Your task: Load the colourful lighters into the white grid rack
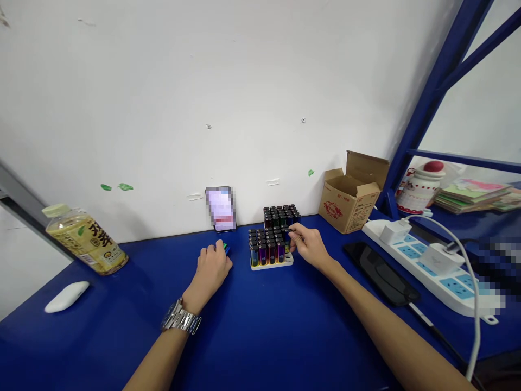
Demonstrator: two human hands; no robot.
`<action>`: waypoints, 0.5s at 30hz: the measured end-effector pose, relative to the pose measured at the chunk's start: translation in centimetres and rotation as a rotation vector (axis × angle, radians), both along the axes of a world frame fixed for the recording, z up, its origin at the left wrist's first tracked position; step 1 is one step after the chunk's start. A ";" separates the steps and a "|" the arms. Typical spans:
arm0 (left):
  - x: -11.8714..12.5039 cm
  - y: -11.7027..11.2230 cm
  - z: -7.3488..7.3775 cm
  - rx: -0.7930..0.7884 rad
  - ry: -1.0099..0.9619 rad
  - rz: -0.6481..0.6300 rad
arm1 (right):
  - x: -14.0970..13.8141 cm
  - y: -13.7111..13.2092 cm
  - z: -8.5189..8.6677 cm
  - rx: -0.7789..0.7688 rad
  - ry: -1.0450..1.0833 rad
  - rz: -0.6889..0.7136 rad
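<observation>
Lighters (269, 253) in the white lighter tray (272, 264) are touched at its right by the right hand (310, 245), grasp unclear; left of it, the left hand (213, 266) clenches a small green-and-blue object (225, 248).

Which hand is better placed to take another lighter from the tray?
Right, probably: the right hand touches the lighters in the tray, while the left hand sits apart, at a small green-blue item.

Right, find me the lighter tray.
In the head view, the lighter tray stands centre on the blue tabletop, between the left hand and right hand, in front of a second block of lighters.
</observation>
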State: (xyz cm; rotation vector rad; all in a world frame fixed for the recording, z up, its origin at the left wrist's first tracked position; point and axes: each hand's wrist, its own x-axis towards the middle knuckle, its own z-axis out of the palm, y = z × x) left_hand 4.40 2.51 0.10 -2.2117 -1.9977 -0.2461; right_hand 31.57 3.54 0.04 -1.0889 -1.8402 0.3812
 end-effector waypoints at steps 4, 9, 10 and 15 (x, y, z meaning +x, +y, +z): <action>0.0 -0.1 0.0 -0.037 -0.022 -0.029 | 0.4 0.3 0.0 0.011 -0.035 -0.016; -0.1 -0.2 -0.1 -0.048 -0.059 -0.071 | 1.0 0.6 0.1 0.126 -0.209 -0.089; -0.1 -0.1 -0.1 -0.039 -0.100 -0.084 | 1.0 0.5 0.1 0.138 -0.243 -0.091; 0.6 -0.2 0.8 0.113 -0.618 -0.195 | 0.6 -0.3 0.7 0.187 -0.229 -0.121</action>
